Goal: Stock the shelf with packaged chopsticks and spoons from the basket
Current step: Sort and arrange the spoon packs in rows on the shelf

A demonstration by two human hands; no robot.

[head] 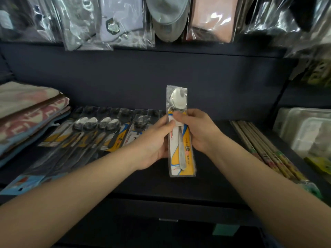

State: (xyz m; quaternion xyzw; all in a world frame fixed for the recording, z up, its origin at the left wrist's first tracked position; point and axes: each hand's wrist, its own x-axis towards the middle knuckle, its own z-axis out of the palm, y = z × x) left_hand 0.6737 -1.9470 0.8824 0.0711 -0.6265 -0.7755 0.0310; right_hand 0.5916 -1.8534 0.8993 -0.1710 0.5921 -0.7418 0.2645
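Packaged spoon [180, 133] held upright above the dark shelf [211, 140], bowl end up, clear wrapper with a yellow, white and blue card behind the handle. Both hands on it at mid-length. Left hand [154, 140] at the pack's left edge, thumb across the front, fingers curled closed behind it. Right hand [198, 131] at the right edge, thumb pressed over the front just under the spoon bowl, remaining fingers wrapped round the back; grip closed on the pack from both sides. Pack clear of the shelf surface, lower end hanging free.

Left of the hands: a row of packaged spoons [100, 129] lying flat on the shelf, overlapping, bowls toward the back wall. Further left, a stack of folded cloths [30, 113]. Right of the hands: packaged chopsticks [265, 149] lying flat, running front to back. Far right, clear plastic containers [306, 129], contents unclear. Overhead, bagged goods [125, 22] hang in clear plastic sleeves.
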